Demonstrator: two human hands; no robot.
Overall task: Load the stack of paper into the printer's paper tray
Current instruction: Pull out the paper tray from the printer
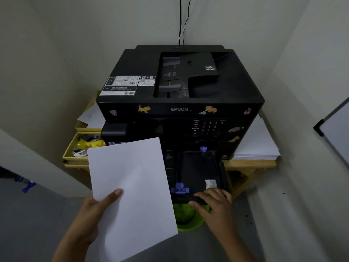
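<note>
A black Epson printer [179, 87] stands on a wooden table in a room corner. Its paper tray [198, 171] is pulled out toward me and looks empty, with blue-violet guides [179, 188] at its near and far ends. My left hand [94, 212] holds a stack of white paper [132, 190] by its lower left edge, thumb on top, to the left of the tray and partly covering it. My right hand [215, 203] grips the tray's front edge, fingers curled over the lip.
A second pile of white paper [258, 142] lies on the wooden table [249, 163] right of the printer. Yellow trays [79, 148] with small items sit on the left. A green bin [188, 218] stands below the tray. Walls close in on both sides; a whiteboard [336, 129] leans at right.
</note>
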